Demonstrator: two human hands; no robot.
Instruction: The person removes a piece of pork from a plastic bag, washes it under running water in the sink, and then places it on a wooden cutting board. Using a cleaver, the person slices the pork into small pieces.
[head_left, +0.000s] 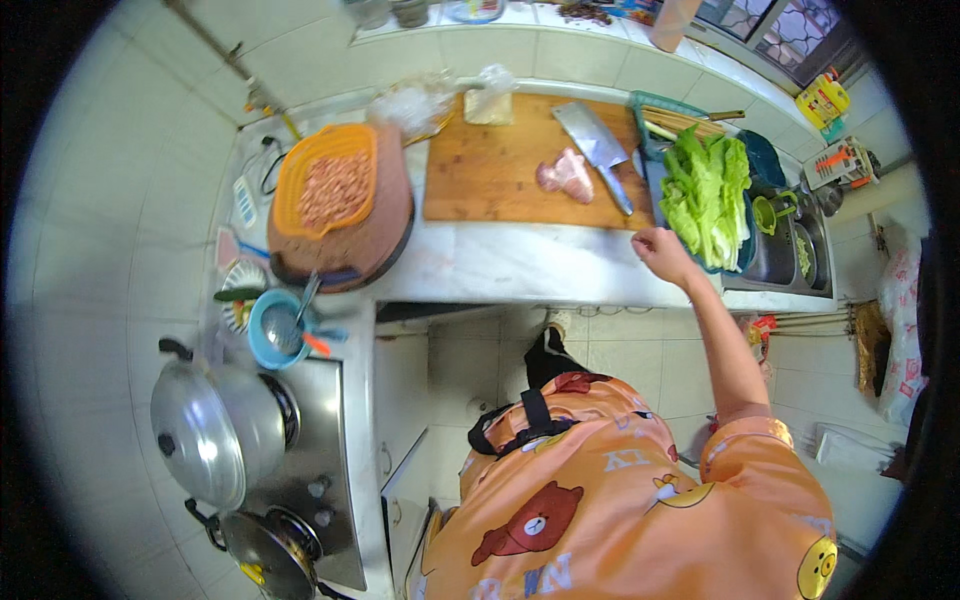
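My right hand (663, 255) hangs over the counter's front, just off the near right corner of a wooden cutting board (487, 172). Its fingers are curled in, and nothing shows in them. Out of view is my left hand. On the board lies a piece of raw meat (568, 176), with a cleaver (592, 139) to its right, handle towards me. A block in a clear plastic bag (489, 105) sits at the board's back edge. Beside my hand, leafy green lettuce (705, 199) is heaped on a dark basin (744, 259).
At left, an orange basket (286, 184) of small pinkish pieces (335, 187) rests on a brown rounded surface (386, 217). A blue bowl (259, 330) holds a metal strainer. A lidded pot (199, 435) and a wok (270, 555) stand on the stove. A sink (772, 259) is at right.
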